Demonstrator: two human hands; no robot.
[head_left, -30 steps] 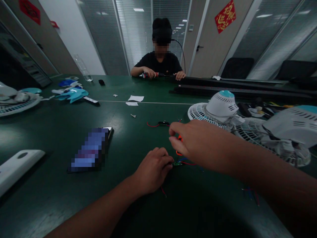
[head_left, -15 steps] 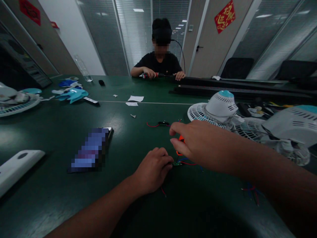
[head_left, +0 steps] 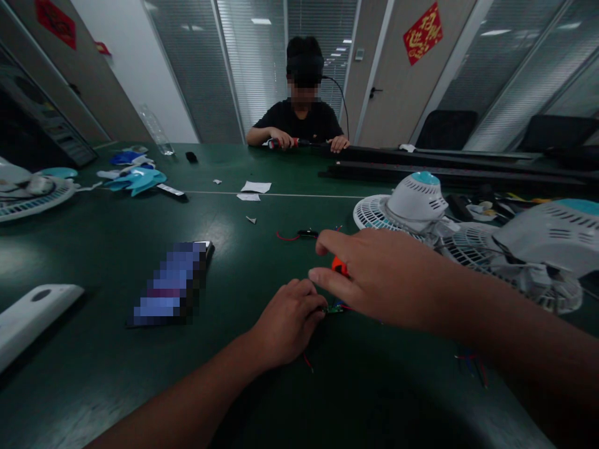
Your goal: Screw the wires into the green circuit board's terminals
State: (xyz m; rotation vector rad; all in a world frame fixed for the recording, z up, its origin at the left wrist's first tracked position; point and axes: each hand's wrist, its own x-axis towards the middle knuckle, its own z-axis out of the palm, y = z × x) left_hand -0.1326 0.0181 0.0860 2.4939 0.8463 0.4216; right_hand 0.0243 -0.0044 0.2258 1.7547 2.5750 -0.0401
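Observation:
My left hand (head_left: 292, 321) rests on the green table, fingers curled and pinching one end of a small green circuit board (head_left: 335, 308). Red and blue wires run from the board, and a red wire (head_left: 307, 362) emerges below the hand. My right hand (head_left: 374, 271) is over the board's far end, thumb and forefinger apart. An orange-handled tool (head_left: 339, 267) shows between that thumb and palm, mostly hidden by the hand; its kind is not clear. Just beyond my right fingertips lies a small black part (head_left: 307, 233) with red wires.
A phone (head_left: 171, 280) and a white casing (head_left: 40, 318) lie to the left. White fan parts (head_left: 416, 199) crowd the right, with loose wires (head_left: 477, 365) nearer me. Opposite, a person (head_left: 302, 121) holds a red and black tool beside long black bars (head_left: 444, 168).
My right hand has shifted slightly left, its thumb now stretched toward the left hand and covering more of the orange tool. My left hand keeps its place on the board.

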